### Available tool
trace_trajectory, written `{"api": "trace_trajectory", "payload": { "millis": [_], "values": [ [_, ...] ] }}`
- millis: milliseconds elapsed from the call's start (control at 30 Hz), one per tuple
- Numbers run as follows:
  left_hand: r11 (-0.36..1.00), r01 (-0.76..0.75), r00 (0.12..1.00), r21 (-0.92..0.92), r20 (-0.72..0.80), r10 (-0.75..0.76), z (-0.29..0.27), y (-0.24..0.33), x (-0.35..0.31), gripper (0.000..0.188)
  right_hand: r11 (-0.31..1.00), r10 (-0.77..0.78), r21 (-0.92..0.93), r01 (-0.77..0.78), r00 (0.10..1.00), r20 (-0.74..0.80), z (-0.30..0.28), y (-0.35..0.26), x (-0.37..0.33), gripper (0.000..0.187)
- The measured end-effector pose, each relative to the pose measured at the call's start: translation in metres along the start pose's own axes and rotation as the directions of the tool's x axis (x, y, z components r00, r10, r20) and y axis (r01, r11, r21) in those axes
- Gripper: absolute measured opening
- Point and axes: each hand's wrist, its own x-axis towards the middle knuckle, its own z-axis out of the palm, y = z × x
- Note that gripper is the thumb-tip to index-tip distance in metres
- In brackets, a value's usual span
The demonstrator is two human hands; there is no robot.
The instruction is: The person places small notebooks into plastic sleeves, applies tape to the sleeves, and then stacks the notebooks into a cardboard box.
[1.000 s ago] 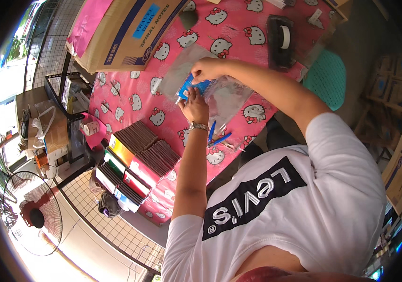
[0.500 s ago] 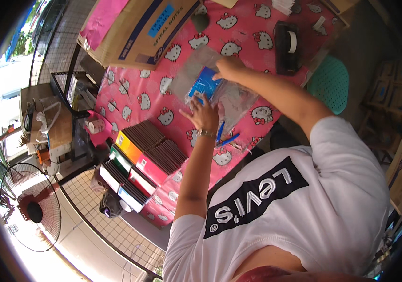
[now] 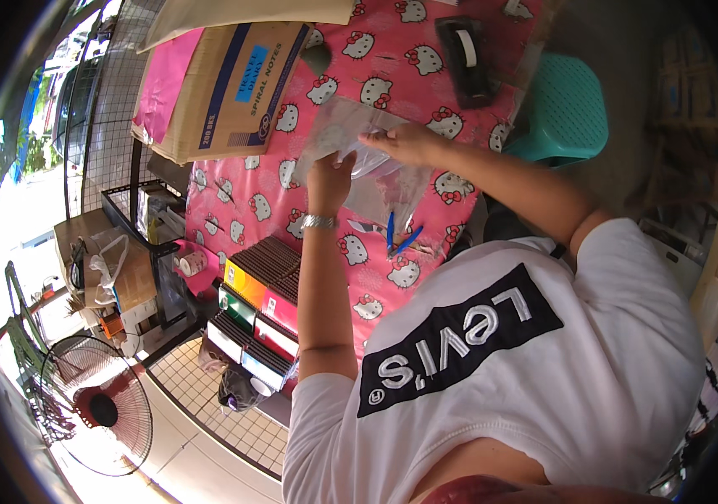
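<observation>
Over the pink patterned tablecloth, my left hand (image 3: 330,178) and my right hand (image 3: 405,144) are close together with bent fingers, pinching a clear plastic bag (image 3: 369,163). Something pale and shiny shows through the plastic between them; glare hides what it is. No blue notebook cover is visible there. Loose clear plastic sheets (image 3: 334,122) lie flat under and beyond the hands. Nearer to me, a pair of blue-handled cutters (image 3: 399,238) rests on the cloth with its handles spread.
Spiral notebooks (image 3: 260,273) stand in several stacks at the table's left front edge. A big cardboard box (image 3: 237,97) occupies the far left, and a black tape dispenser (image 3: 465,63) the far right. Beyond the right edge is a teal stool (image 3: 567,109). A fan (image 3: 102,409) stands at lower left.
The blue notebook seen under my hands has gone from sight. My left hand has turned and closed on the plastic, and both hands now hold it up. The whole view has shifted.
</observation>
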Motion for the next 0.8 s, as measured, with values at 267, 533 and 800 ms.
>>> {"api": "trace_trajectory", "payload": {
  "millis": [267, 533, 800],
  "values": [
    [0.860, 0.163, 0.986, -0.484, 0.099, -0.131, -0.017, 0.039, -0.011, 0.028, 0.991, -0.128, 0.024, 0.131, 0.989, -0.076, -0.054, 0.110, 0.008, 0.056],
    [0.259, 0.399, 0.904, -0.880, 0.425, 0.053, 0.052, -0.056, 0.005, 0.030, 0.952, -0.208, 0.291, 0.098, 0.904, 0.374, -0.021, 0.096, 0.057, 0.049],
    [0.938, -0.225, 0.973, -0.265, -0.115, 0.202, 0.058, -0.015, 0.005, 0.025, 0.883, -0.455, -0.177, 0.436, 0.886, -0.091, 0.002, 0.069, 0.053, 0.010]
  ]
}}
